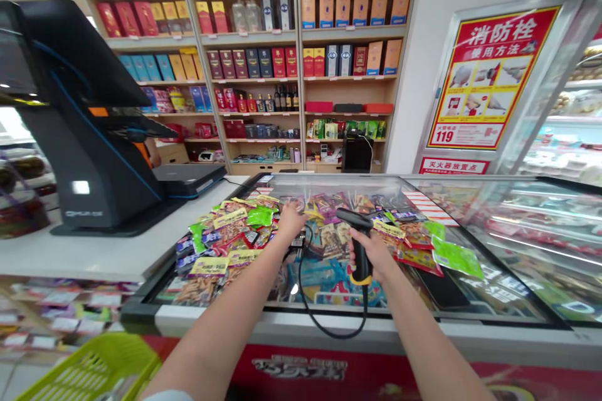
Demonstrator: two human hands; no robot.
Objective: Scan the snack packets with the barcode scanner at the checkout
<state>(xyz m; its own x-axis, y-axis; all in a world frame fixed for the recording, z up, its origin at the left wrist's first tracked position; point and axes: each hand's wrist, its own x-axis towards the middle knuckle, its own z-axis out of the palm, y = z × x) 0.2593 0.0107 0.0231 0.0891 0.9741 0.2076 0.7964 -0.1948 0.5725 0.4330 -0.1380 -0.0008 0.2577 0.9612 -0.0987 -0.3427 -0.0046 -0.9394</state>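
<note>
My right hand (374, 254) is wrapped round the handle of a black barcode scanner (356, 225) with a yellow base, its head pointing left over a glass-topped freezer (329, 313). The scanner's black cable (329, 326) loops down over the freezer's front edge. My left hand (290, 220) reaches forward onto a heap of snack packets (226, 238) spread on the glass lid; its fingers curl down on the packets, and what they grip is hidden. More packets (414, 250) lie to the right of the scanner.
A black checkout terminal (89, 138) stands on the white counter (70, 254) at left. A yellow-green basket (89, 373) sits at the bottom left. Shelves of boxed goods (263, 62) fill the back wall. A red fire-hydrant poster (489, 75) hangs at right.
</note>
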